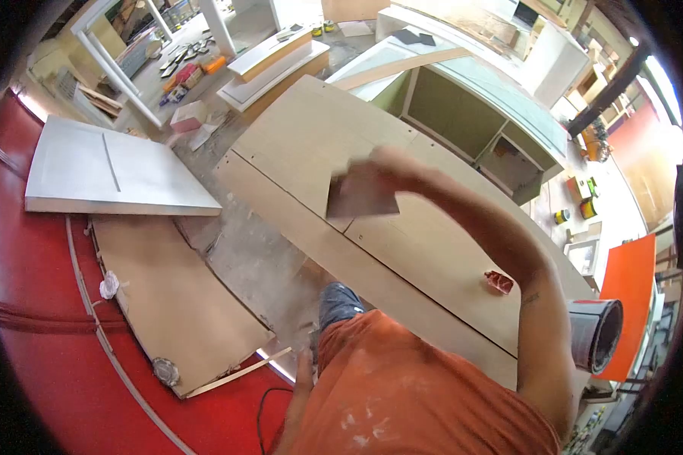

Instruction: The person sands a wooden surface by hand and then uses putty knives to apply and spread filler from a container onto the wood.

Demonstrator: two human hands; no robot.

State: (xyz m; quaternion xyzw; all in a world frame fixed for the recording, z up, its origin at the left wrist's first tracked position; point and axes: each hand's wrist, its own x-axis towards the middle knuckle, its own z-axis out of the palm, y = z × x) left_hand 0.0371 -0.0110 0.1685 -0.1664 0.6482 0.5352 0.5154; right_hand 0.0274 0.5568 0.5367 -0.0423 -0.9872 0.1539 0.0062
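Observation:
Blurred by motion, my right hand (368,182) is over the beige board (410,250), its fingers on a dark brown sheet (343,203) that looks like sandpaper. The sheet lies near a long dark seam in the board. My left hand (303,373) hangs low beside my orange shirt, partly seen, its fingers pointing up in the picture. What it holds, if anything, cannot be made out. A crumpled red piece (498,282) rests on the board near my right forearm.
A metal can (596,334) stands at the board's right edge. On the left are a white panel (114,171) and a brown board (174,296) over a red surface (38,364). Behind sits an open cabinet (455,114); small yellow-and-black cans (588,207) are at the right.

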